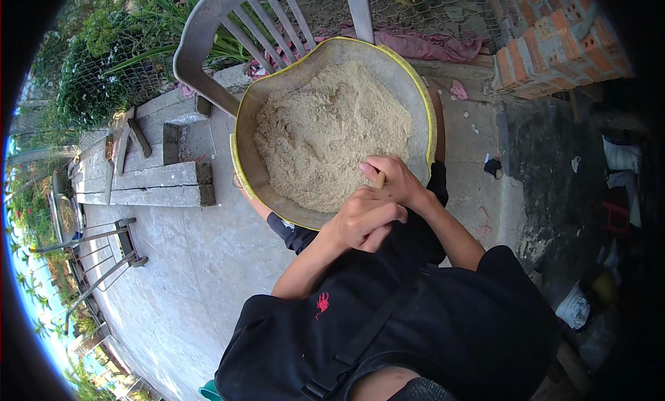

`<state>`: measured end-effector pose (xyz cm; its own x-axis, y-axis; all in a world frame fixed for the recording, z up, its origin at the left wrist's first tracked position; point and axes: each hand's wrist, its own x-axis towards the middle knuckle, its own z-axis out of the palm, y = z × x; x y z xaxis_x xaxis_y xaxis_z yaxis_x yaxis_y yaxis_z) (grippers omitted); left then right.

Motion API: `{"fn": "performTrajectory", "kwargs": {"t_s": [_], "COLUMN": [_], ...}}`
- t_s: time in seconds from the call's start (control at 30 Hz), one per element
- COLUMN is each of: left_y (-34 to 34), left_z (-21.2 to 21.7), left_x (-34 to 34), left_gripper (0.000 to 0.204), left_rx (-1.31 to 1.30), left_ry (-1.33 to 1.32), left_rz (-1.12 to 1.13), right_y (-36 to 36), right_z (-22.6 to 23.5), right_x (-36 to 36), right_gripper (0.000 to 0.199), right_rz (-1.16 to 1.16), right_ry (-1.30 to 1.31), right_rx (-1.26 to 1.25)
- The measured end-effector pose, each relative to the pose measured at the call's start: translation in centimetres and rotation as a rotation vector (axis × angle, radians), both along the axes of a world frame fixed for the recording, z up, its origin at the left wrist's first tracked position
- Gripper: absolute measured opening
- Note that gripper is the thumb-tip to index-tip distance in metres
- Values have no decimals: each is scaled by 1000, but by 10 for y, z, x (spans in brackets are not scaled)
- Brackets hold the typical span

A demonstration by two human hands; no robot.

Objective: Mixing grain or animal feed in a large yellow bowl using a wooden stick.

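Both hands' grip, left hand (pixel 364 217) and right hand (pixel 391 179) clenched on a stick (pixel 379 181) at the near rim of the yellow-edged basin (pixel 422 117), whose pale powder (pixel 332 134) lies loose, dry, apparently unmixed.

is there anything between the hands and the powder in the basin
Nothing visible. The right hand grips a thin stick at the near rim of the basin, the left hand just behind it, and the tan powder lies uncovered.

Backyard (brick wall (pixel 554 48), wire fence (pixel 429 10))
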<state>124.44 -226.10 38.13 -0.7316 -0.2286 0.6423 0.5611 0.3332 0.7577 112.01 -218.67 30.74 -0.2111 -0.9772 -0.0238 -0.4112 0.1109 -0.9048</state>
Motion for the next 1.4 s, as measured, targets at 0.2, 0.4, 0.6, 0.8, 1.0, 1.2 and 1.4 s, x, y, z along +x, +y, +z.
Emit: {"fn": "performTrajectory", "kwargs": {"t_s": [0.2,0.4,0.6,0.8,1.0,1.2,1.4], "left_y": [-16,-40,-42,-15,-38,-12,-24], "left_z": [-22,-31,-12,42,38,57,29], "left_x": [-21,-9,36,82,99,100,64], "left_gripper": [19,15,15,17,22,23,22], "left_rx": [-71,-143,-177,-60,743,790,594], "left_ry": [60,15,7,-177,-72,15,-267], "left_rz": [-7,139,609,974,990,885,628], "right_y": [-22,-70,-113,-116,-89,-54,-37], "right_z": [0,-33,-26,32,17,59,19], "right_x": [-16,-9,32,97,109,79,41], "right_gripper": [28,25,31,33,26,27,9], "right_rz": [3,-51,141,415,384,427,425], "right_ry": [95,165,140,-177,-94,67,-108], "right_rx": [86,-93,-320,-192,52,195,194]}}
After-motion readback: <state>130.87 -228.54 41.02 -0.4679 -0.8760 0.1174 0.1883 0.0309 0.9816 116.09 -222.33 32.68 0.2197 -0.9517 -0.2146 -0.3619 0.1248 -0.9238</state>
